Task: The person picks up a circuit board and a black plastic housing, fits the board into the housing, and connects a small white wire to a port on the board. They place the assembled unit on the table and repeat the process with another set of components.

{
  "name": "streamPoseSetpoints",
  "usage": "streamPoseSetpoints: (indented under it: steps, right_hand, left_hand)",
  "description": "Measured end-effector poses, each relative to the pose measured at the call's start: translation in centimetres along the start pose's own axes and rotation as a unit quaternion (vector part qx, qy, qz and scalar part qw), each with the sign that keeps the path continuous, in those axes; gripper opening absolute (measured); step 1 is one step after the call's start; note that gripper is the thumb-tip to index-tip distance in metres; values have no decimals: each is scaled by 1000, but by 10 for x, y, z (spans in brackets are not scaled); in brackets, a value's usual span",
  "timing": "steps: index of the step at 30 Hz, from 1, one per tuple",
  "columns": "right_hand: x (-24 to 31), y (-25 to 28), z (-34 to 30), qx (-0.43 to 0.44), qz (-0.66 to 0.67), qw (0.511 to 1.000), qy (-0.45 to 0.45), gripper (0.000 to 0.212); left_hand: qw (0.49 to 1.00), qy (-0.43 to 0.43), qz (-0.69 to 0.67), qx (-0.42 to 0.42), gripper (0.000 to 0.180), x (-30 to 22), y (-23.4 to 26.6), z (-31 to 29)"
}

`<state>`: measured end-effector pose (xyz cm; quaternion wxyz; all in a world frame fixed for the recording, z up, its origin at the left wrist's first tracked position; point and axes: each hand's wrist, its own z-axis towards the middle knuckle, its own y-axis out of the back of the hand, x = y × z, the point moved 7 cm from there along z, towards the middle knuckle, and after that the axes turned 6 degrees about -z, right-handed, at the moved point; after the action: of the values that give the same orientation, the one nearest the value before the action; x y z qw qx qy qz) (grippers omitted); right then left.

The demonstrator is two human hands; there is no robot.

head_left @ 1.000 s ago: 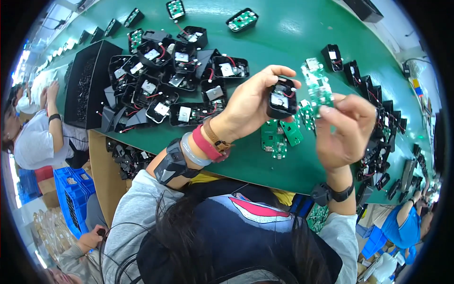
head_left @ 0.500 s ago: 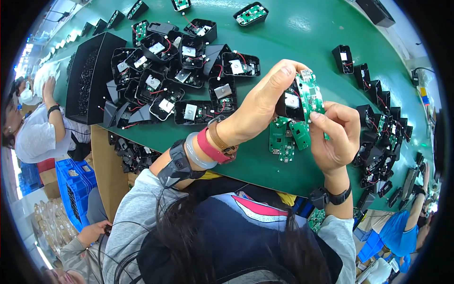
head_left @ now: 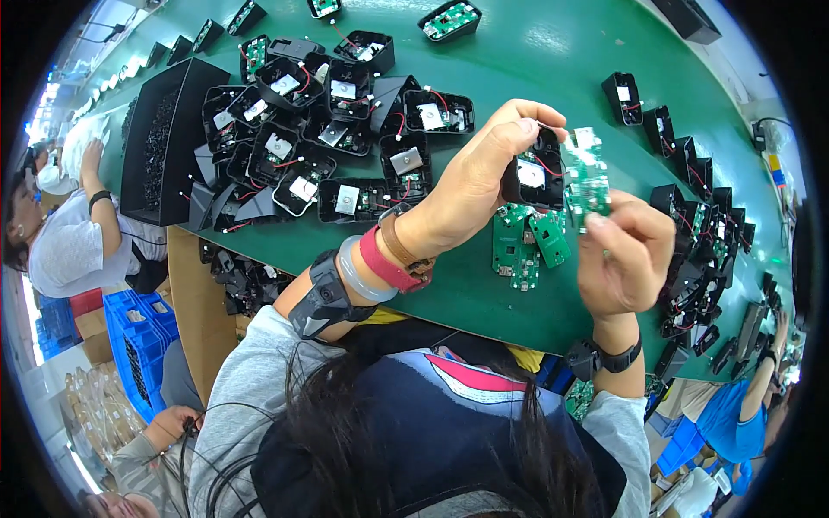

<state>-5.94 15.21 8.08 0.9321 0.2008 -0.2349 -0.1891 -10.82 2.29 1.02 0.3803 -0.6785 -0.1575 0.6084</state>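
My left hand [head_left: 494,160] is closed around a black plastic housing [head_left: 537,195], its open side facing up, with a silver metal plate and a red wire inside. Beside it, my right hand [head_left: 629,255] pinches the lower end of a green circuit board [head_left: 588,177], which is blurred by motion. The board stands apart from most of the housing; whether its upper left edge touches my left fingertips I cannot tell. Below the housing, several loose green circuit boards [head_left: 515,250] lie on the green table, partly overlapping.
Many black housings [head_left: 347,200] with plates and red wires crowd the table at left, beside a black bin [head_left: 183,147] of small dark parts. More housings [head_left: 704,250] are heaped at right. Co-workers sit at both sides; one wears a blue shirt [head_left: 730,432].
My right hand has moved slightly right, drawing the circuit board away from the housing and tilting it. The housing's inside now shows more fully in my left hand.
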Motion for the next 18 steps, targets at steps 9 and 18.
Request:
streamPoseSetpoints:
  steps: [9,18]
  right_hand:
    - [-1,-12,-3,35,4,999,-17,31]
    - [-2,-12,-2,30,-10,999,-14,31]
  left_hand:
    - [1000,-3,-3,-6,43,-4,-2,-2]
    - [1000,-4,16,5,44,-3,-1,-1]
